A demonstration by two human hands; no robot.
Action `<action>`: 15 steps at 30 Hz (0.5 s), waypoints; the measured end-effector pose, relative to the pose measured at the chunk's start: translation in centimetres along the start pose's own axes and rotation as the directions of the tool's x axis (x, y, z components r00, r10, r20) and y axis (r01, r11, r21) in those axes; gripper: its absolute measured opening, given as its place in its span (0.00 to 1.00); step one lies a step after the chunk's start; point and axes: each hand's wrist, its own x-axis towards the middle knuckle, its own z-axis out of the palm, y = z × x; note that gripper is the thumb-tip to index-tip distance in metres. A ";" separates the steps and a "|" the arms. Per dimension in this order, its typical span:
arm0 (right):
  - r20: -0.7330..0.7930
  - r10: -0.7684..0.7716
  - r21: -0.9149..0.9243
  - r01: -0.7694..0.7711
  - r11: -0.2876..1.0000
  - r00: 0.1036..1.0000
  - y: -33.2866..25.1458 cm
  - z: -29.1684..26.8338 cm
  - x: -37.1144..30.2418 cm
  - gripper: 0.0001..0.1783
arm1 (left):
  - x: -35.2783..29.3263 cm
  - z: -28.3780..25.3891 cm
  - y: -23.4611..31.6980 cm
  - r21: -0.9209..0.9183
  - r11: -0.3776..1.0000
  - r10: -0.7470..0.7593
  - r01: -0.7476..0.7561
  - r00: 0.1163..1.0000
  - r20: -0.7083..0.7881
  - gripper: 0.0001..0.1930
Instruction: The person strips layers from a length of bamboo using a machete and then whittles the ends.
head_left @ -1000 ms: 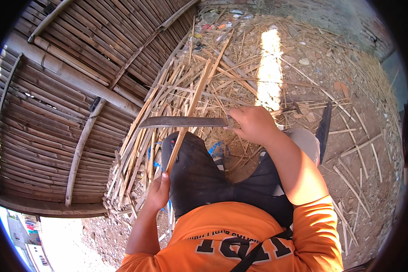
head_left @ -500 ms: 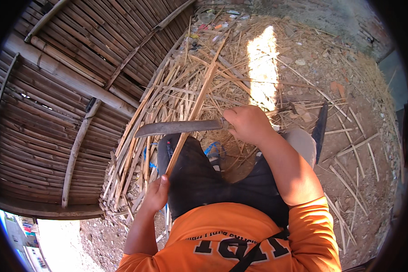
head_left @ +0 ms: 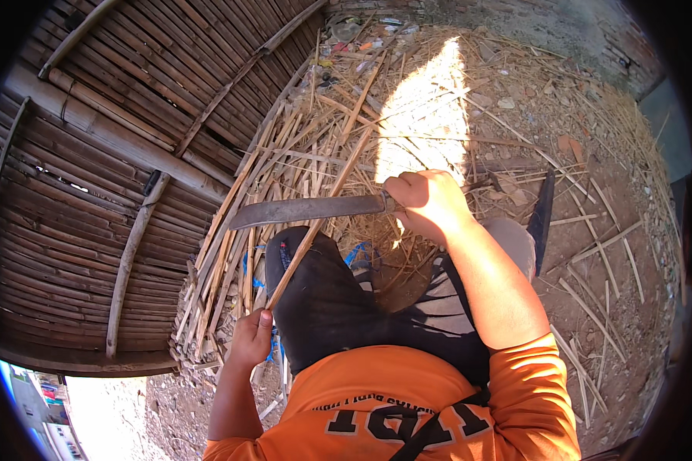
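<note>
A long, narrow bamboo strip [head_left: 346,173] slants from my left hand [head_left: 251,336] across my left thigh and out over the scrap pile. The fingers of that hand are closed around the strip's near end, with the thumb on top. My right hand [head_left: 432,203] grips the handle of a machete [head_left: 304,212], most of which the fist hides. Its broad, dark blade points left and lies across the strip above my left knee. From this angle I cannot tell how deep the edge sits, or whether it touches the strip.
Split bamboo strips [head_left: 231,253] are heaped along the left, beside a slatted bamboo wall [head_left: 69,253]. Shavings and a bright patch of sun [head_left: 430,107] cover the ground ahead. A dark, flat blade-shaped piece [head_left: 543,223] stands by my right knee. Loose sticks [head_left: 592,323] litter the right side.
My left hand has drawn back toward me and slightly left, bringing the strip with it. The machete has moved slightly, its handle end farther from me. More sunlight falls on my right hand and arm.
</note>
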 end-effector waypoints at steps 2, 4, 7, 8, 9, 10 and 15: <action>-0.103 0.060 0.106 -0.049 0.993 0.993 1.6 0.2 0.1 0.17 | -0.1 -0.3 -0.3 -0.004 1.000 -0.027 0.027 0.999 0.035 0.32; -0.165 0.208 0.135 -0.186 0.973 0.964 3.0 0.2 0.5 0.15 | -0.3 -0.4 -0.7 -0.063 0.996 -0.063 0.069 0.994 0.094 0.32; -0.212 0.209 0.162 -0.177 0.971 0.955 2.9 0.5 0.4 0.14 | -0.7 0.0 -1.2 -0.222 0.961 -0.119 0.163 0.973 0.200 0.33; -0.191 0.170 0.161 -0.140 0.977 0.967 2.2 0.7 0.1 0.15 | -0.7 0.2 -0.7 -0.269 0.943 -0.132 0.195 0.963 0.236 0.33; -0.170 0.130 0.160 -0.103 0.982 0.977 1.5 0.8 -0.1 0.15 | -0.7 0.4 -0.1 -0.314 0.922 -0.142 0.228 0.951 0.273 0.33; -0.101 0.026 0.078 -0.018 0.997 0.995 1.1 0.7 -0.1 0.15 | -0.6 0.4 0.7 -0.321 0.916 -0.148 0.240 0.947 0.285 0.33; -0.101 0.057 0.100 -0.047 0.994 0.993 1.7 -0.2 -0.3 0.16 | -0.8 -0.3 1.0 -0.332 0.908 -0.129 0.254 0.926 0.354 0.33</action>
